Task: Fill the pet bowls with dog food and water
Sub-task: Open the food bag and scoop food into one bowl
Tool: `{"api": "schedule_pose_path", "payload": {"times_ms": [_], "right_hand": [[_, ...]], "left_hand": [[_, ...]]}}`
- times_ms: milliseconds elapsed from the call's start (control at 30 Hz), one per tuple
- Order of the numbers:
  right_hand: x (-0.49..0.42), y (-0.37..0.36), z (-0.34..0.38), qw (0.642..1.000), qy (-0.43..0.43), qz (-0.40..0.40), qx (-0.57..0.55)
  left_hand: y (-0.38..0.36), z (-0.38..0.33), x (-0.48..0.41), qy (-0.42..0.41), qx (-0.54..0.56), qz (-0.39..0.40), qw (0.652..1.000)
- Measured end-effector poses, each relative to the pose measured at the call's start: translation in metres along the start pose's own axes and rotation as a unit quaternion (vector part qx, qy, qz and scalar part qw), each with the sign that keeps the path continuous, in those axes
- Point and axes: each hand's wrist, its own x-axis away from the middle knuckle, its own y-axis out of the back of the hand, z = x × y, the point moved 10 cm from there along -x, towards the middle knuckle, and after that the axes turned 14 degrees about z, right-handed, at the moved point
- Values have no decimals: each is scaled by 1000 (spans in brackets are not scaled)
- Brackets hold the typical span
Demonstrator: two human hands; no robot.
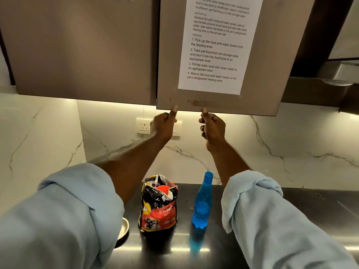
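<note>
An opened bag of puppy food (158, 205), red and black with a dog picture, stands upright on the dark steel counter (310, 214). To its right stands a blue water bottle (202, 204) with its cap on. A metal bowl (124, 228) peeks out behind my left sleeve, mostly hidden. Both my arms reach up to the wall cabinet door (275, 61). My left hand (164, 125) and my right hand (211, 129) each pinch the door's bottom edge, thumbs on its front face.
A printed task sheet (217, 45) is stuck on the door I hold. A second cabinet door (77, 49) is to its left. A wall socket (144, 126) sits on the marble backsplash behind my left hand. A range hood (338, 74) is at upper right.
</note>
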Motion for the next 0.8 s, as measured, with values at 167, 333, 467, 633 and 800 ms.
{"api": "schedule_pose_path", "payload": {"times_ms": [167,333,467,633,800], "right_hand": [[-10,-5,3,999,22,-31,26],[-11,-5,3,994,57,-75,62],[-4,-4,-10,982,73,-132,111],[6,-33,-73,982,23,-60,180],[26,-83,-163,933,-51,115,338]], "left_hand": [[-4,8,-24,14,28,4,1000],[-9,13,-32,17,33,33,999],[-10,22,-32,15,24,39,999],[-9,60,-24,-31,-83,93,992],[-11,164,6,25,-141,132,981]]}}
